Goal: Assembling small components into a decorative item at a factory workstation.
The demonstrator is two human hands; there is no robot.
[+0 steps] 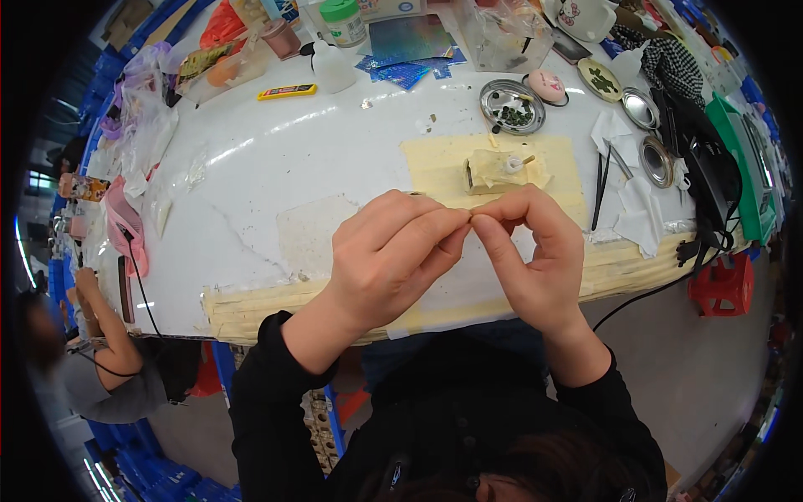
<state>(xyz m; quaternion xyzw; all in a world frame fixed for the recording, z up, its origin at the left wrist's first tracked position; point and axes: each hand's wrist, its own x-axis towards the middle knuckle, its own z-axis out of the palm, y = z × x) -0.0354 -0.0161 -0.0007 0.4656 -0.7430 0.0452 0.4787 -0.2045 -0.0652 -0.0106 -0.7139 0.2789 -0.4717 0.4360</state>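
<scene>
My left hand [389, 255] and my right hand [535, 251] meet fingertip to fingertip above the near edge of the table. Both are closed in a pinch, and whatever lies between the tips is too small or hidden to make out. Just beyond them a small block wrapped in pale tape [493, 173] rests on a yellow taped patch [556, 159], with a short brown stick and a white blob on top. Behind it is a round metal dish [512, 107] holding small dark green pieces.
Tweezers [617, 157] and white tissue [640, 213] lie at the right, near metal lids [657, 161]. A yellow cutter knife [287, 92], a white squeeze bottle [333, 69] and blue shiny sheets [410, 50] are at the back. Another person's arm [113, 326] shows at far left.
</scene>
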